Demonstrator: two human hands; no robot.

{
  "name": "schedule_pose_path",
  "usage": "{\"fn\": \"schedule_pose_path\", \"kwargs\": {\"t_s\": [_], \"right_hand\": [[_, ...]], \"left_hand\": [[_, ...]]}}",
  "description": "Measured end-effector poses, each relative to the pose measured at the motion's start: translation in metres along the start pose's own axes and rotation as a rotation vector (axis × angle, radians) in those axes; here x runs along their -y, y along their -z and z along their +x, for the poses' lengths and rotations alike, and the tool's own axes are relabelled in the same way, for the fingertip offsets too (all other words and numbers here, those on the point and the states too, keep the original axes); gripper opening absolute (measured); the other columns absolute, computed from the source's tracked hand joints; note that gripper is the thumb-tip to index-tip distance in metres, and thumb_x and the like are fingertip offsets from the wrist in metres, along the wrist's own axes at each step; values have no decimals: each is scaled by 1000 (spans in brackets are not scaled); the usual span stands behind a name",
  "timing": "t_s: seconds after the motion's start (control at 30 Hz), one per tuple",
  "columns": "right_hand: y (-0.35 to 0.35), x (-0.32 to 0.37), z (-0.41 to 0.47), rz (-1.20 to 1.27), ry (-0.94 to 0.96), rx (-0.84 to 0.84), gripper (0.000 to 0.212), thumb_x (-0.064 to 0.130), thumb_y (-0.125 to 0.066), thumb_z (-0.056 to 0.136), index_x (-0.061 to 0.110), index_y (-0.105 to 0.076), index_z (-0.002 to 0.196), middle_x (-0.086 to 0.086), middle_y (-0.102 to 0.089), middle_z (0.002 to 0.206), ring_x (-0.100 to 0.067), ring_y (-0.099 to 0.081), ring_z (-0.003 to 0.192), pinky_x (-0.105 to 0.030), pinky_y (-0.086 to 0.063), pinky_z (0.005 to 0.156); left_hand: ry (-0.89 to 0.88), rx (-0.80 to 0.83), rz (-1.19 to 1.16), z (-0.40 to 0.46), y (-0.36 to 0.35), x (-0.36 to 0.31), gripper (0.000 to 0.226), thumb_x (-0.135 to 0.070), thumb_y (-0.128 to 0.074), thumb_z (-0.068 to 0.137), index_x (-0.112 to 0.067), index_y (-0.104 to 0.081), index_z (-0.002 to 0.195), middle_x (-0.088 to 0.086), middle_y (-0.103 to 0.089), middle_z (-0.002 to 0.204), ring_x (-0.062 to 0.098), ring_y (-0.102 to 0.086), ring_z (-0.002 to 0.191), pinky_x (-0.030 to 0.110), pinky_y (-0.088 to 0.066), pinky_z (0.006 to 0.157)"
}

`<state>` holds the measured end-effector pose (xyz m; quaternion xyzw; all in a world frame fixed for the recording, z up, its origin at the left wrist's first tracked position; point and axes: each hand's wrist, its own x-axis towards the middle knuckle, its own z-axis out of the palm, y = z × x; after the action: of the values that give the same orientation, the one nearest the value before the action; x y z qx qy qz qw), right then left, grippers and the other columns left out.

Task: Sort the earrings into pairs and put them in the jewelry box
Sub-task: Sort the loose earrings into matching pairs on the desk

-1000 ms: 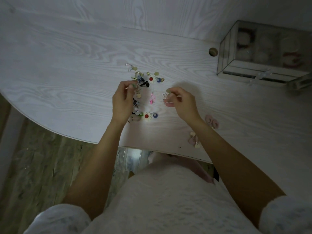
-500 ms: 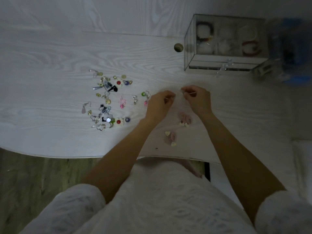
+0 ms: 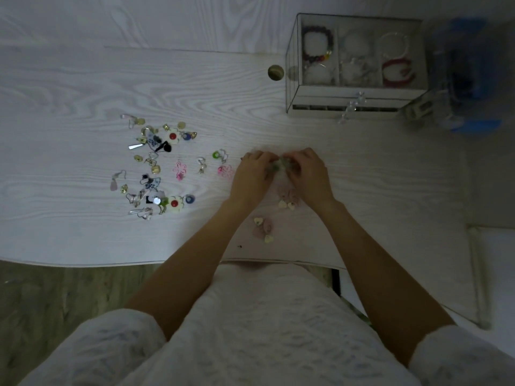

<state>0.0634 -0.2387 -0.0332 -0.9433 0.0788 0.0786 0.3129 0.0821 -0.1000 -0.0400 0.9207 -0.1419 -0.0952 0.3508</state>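
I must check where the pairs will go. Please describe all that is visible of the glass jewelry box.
The jewelry box stands upright at the far right of the white table, apart from both hands. Its walls look like clear glass in thin dark metal edges. The top level has three compartments holding bracelets: dark beads, pale ones, a red one. Below sits a closed drawer with a clear knob. A blurred blue object stands at its right.

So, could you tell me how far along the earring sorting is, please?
Early. Two pink pairs lie set aside near the table edge. Left hand and right hand have a grip on small greenish earrings between them. The loose pile remains unsorted, and the jewelry box drawer looks closed.
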Motion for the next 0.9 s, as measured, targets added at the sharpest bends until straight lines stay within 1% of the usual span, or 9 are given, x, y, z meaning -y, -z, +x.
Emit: {"fn": "schedule_pose_path", "kwargs": {"t_s": [0.1,0.17,0.3,0.47,0.67,0.73,0.8,0.87,0.9], "right_hand": [[-5,10,-3,-18,38,63,25,5,-59,83,7,-66,107,-16,-59,102,-26,-56,89,-15,-31,70],[-9,17,-4,-42,91,98,22,5,-59,82,6,-67,103,-16,-60,99,-26,-57,89,-17,-31,70],[-17,28,-9,-89,186,162,15,6,-60,82,5,-68,94,-15,-62,95,-31,-59,87,-31,-42,72],[-21,34,-17,-80,197,224,16,6,-62,82,6,-68,96,-14,-63,93,-29,-59,84,-32,-44,73],[-18,35,-20,-92,166,251,16,5,-64,80,6,-68,95,-14,-64,92,-28,-61,85,-26,-40,71],[-17,36,-20,-95,159,243,16,5,-62,80,7,-69,95,-13,-65,92,-26,-61,85,-27,-43,73],[-13,38,-18,-80,156,194,16,4,-60,81,9,-69,94,-12,-65,91,-25,-61,83,-30,-46,74],[-8,43,-12,-54,155,134,17,3,-59,82,9,-69,94,-11,-65,91,-22,-60,82,-31,-48,74],[-7,47,-7,-44,164,116,17,3,-59,82,9,-68,95,-10,-64,92,-21,-60,81,-30,-48,74]], "left_hand": [[28,-7,-10,-8,3,5,23,-8,-61,82,-7,-64,104,15,-64,98,31,-57,91,32,-42,76],[50,-22,-7,-18,8,12,21,-14,-63,83,-8,-63,103,13,-65,96,29,-60,87,31,-44,72],[113,-60,-17,-44,13,25,23,-15,-67,81,-8,-63,102,12,-66,94,27,-62,83,31,-47,70],[171,-82,-77,-56,13,29,21,-12,-69,77,-11,-65,98,6,-68,94,20,-62,86,17,-39,71],[149,-89,-134,-61,13,28,29,-10,-72,74,-7,-65,102,11,-65,100,24,-61,89,29,-47,77],[143,-96,-158,-64,18,30,29,-8,-70,75,-8,-65,104,9,-64,104,22,-60,91,29,-48,79],[142,-114,-186,-67,28,34,29,-6,-68,77,-9,-64,105,8,-63,106,19,-59,89,25,-47,81],[134,-164,-179,-67,43,42,27,-7,-67,80,-10,-64,106,7,-63,105,16,-57,87,22,-44,79],[144,-196,-161,-65,52,48,26,-9,-66,81,-11,-64,106,6,-64,105,16,-57,88,23,-44,78]]}}
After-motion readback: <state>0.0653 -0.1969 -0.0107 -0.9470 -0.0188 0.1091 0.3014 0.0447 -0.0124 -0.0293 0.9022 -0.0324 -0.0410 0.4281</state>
